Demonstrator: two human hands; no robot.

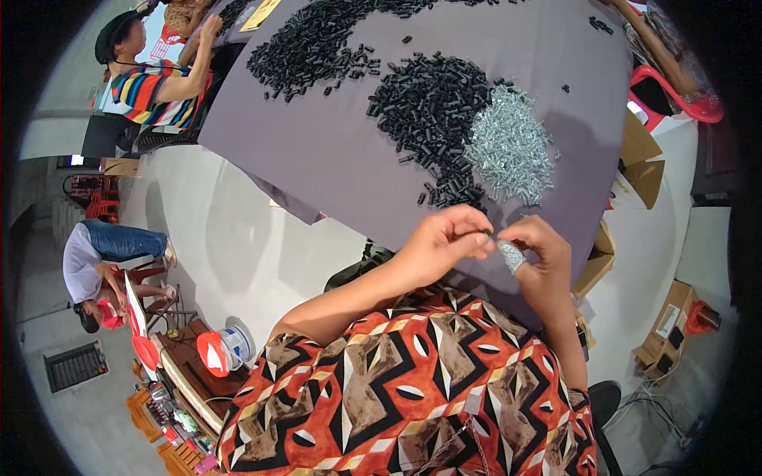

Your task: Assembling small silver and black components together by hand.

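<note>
My left hand [451, 239] is closed in a pinch at the table's near edge, with a small black plastic piece [487, 233] at its fingertips. Right beside it, my right hand [543, 252] is also closed, its fingertips meeting those of the left. Whatever the right fingers hold is too small to make out. Its thumb wears a speckled grey wrap [511, 256]. Just beyond my hands lies a heap of small black cylindrical pieces [429, 103], which touches a heap of small silvery metal parts, like screws [512, 147].
A grey cloth covers the table [317, 135]. Another black heap [317, 47] spreads along its far side. A person in a striped shirt [163, 91] sits at the left; another person's arm [663, 47] is at the far right. Cardboard boxes [599, 262] stand beside the table's right edge.
</note>
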